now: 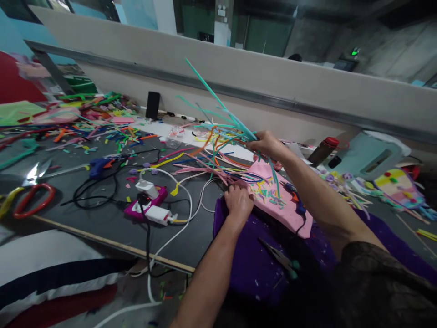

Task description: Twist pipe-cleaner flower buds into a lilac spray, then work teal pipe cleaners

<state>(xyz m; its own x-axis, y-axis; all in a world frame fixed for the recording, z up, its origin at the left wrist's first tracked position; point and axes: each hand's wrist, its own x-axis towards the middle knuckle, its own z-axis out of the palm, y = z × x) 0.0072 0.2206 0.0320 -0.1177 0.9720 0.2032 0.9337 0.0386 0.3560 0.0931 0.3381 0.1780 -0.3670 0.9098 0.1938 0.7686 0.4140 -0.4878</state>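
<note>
My right hand (268, 145) is closed round several long teal strips (235, 119), which stick up and to the left from it. Other teal strips hang below the hand over a pink sheet (293, 218) scattered with small coloured scraps. My left hand (239, 202) rests at the sheet's left edge, fingers bent over the near ends of a bundle of pink strips (205, 169); its fingertips are partly hidden, and I cannot make out a grip. Orange, yellow and blue strips lie tangled behind the hands.
Large scissors (34, 191) and a blue glue gun (99, 167) lie left, with a magenta power strip (159, 198) and loose cables nearer. Pliers (280, 259) rest on purple cloth (246, 255). A dark bottle (322, 151) stands right. Another person's leg (51, 269) is lower left.
</note>
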